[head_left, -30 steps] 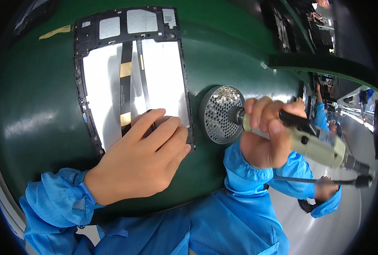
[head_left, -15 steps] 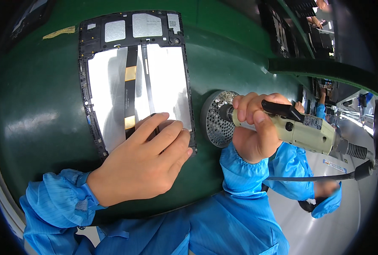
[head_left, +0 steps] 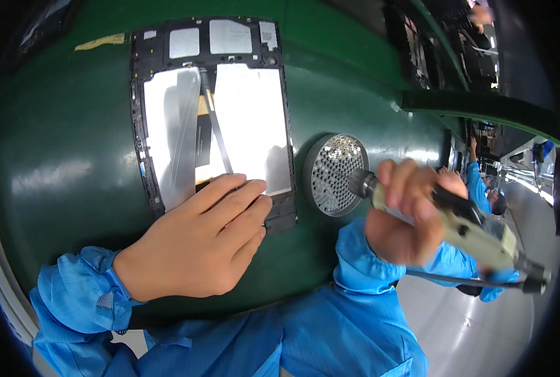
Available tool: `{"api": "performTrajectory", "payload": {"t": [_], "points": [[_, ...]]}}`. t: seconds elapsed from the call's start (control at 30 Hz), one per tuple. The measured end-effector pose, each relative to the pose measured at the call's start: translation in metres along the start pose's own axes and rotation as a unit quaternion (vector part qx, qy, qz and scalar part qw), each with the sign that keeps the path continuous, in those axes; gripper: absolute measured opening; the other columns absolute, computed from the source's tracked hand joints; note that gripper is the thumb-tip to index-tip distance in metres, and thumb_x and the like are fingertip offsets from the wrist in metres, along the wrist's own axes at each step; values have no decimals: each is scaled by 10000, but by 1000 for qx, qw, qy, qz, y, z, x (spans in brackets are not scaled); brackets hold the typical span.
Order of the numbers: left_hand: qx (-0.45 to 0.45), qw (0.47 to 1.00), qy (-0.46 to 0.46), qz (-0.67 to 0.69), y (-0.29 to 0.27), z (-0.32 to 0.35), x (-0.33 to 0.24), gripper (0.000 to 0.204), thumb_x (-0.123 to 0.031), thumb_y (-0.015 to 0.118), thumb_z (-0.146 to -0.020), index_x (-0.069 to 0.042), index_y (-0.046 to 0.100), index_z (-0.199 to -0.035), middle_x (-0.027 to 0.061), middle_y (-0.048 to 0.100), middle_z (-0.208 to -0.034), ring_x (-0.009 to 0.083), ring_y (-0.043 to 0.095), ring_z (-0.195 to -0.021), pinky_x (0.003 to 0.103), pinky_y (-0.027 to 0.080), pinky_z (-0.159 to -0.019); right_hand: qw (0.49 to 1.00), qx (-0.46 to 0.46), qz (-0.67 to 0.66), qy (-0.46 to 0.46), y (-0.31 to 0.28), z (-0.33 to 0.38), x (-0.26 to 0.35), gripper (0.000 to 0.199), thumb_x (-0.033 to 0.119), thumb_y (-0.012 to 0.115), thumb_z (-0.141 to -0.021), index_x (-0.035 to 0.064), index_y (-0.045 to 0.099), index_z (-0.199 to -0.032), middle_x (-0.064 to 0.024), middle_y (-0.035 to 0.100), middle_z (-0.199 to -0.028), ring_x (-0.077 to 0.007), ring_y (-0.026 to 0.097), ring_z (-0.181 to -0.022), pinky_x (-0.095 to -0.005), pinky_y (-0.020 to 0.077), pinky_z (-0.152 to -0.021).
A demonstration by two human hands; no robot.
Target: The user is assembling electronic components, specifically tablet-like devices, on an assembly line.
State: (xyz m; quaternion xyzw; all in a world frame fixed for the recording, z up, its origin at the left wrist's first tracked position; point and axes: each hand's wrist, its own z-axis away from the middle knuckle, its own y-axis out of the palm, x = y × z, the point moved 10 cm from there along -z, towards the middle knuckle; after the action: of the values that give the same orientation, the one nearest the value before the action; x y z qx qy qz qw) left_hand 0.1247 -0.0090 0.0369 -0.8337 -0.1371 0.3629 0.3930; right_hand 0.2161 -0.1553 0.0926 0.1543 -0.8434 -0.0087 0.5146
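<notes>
My left hand (head_left: 198,242) lies over the near end of an opened tablet housing (head_left: 153,49), its fingers stretched out and resting on it. The housing has a black frame and two shiny silver panels. A black ribbon cable with gold patches (head_left: 204,135) runs between the panels and under my fingers; a thin dark strip (head_left: 218,132) slants across it. My right hand (head_left: 405,217), blurred, is wrapped round a pale green electric screwdriver (head_left: 475,235). The screwdriver's nose is over the right edge of a round grey screw dish (head_left: 336,182) full of holes; its bit is hidden.
The green mat (head_left: 53,144) spreads under everything. A scrap of yellowish tape (head_left: 99,43) lies at the far left. A green curved bar (head_left: 481,103) juts in on the right. A cord trails from the screwdriver. Another person in blue (head_left: 478,185) is at the right.
The tablet housing has shifted slightly to the right. The thin strip now slants across the ribbon cable. My right hand and the screwdriver have moved right, uncovering more of the dish.
</notes>
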Motion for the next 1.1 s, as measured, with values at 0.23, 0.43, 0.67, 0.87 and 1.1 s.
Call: {"api": "performTrajectory", "payload": {"t": [0.23, 0.43, 0.67, 0.87, 1.1], "points": [[-53, 998, 14, 21, -5, 6, 3, 131, -35, 692, -701, 40, 673, -806, 207, 633, -1019, 363, 603, -1030, 487, 487, -919, 988, 143, 27, 57, 66, 35, 7, 264, 87, 592, -840, 104, 456, -1066, -16, 480, -654, -159, 509, -567, -330, 420, -561], [-59, 998, 7, 32, -8, 7, 5, 133, -44, 697, -701, 50, 665, -790, 200, 634, -995, 358, 604, -1020, 488, 480, -921, 979, 192, 16, 60, 81, 42, 1, 281, 39, 600, -825, 85, 450, -1059, -32, 517, -669, -164, 538, -569, -333, 437, -563], [-49, 998, 20, 31, -7, 6, 3, 121, -41, 692, -700, 56, 653, -763, 196, 634, -994, 357, 601, -1022, 474, 477, -922, 976, 203, 14, 76, 83, 44, -6, 282, 40, 599, -815, 80, 446, -1049, -34, 515, -659, -163, 524, -552, -342, 435, -575], [-51, 998, 10, 31, -7, 7, 6, 159, -30, 686, -701, 79, 650, -811, 193, 629, -999, 363, 598, -1022, 451, 479, -926, 973, 221, 23, 67, 90, 45, -7, 280, 40, 595, -808, 74, 441, -1040, -39, 515, -656, -164, 519, -550, -353, 432, -580], [-39, 999, 5, 32, -11, 7, 6, 195, -41, 685, -704, 73, 651, -859, 181, 620, -1013, 342, 591, -1032, 439, 474, -931, 974, 219, 27, 51, 94, 48, -4, 285, 41, 588, -803, 70, 440, -1045, -48, 516, -654, -174, 512, -549, -360, 429, -576]]}}
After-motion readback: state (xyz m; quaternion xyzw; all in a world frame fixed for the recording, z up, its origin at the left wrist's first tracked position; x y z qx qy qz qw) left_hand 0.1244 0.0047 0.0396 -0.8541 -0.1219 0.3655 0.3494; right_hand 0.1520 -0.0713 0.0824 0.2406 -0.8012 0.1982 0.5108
